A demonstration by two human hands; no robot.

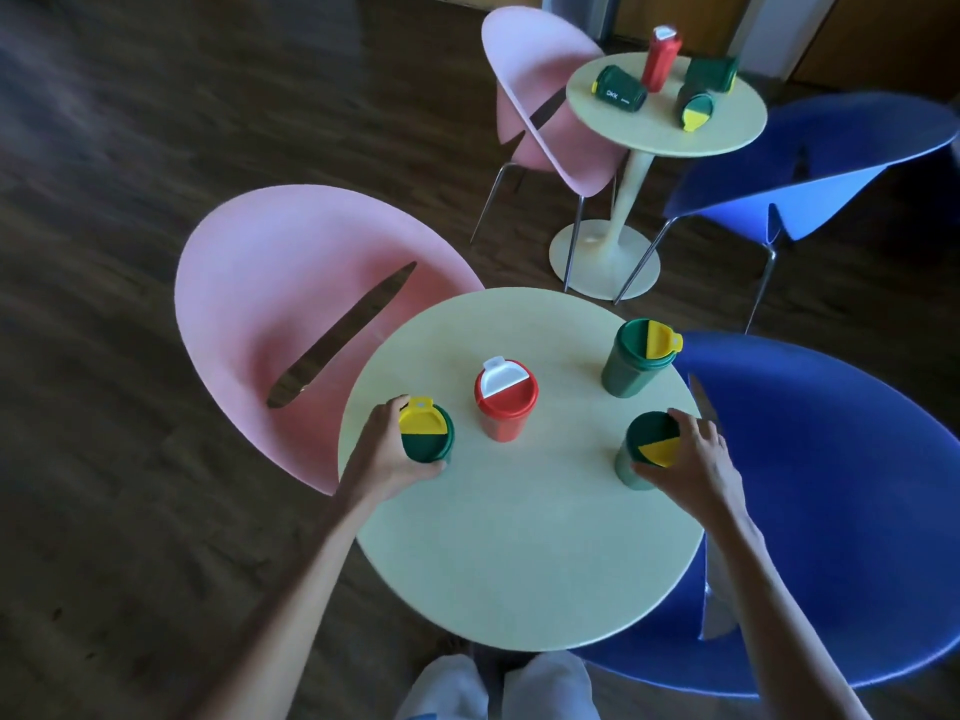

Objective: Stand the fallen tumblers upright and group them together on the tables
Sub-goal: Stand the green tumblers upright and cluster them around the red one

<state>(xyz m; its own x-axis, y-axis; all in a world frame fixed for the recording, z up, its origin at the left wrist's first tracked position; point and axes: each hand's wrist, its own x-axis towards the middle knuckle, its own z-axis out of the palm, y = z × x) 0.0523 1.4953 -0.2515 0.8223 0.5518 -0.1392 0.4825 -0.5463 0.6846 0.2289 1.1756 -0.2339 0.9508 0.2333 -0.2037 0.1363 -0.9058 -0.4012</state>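
Smooth plastic tumblers (505,398), matt pale tabletop (519,537), dark wood-grain floor (130,148), moulded plastic chairs (270,283) on shiny metal legs (574,241)

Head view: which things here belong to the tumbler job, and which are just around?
Job:
- near table: red tumbler, three green tumblers, upright; left hand holds one, right hand another, third free
- far table: upright red tumbler, three green ones lying down

Around:
- pink chairs
- blue chairs
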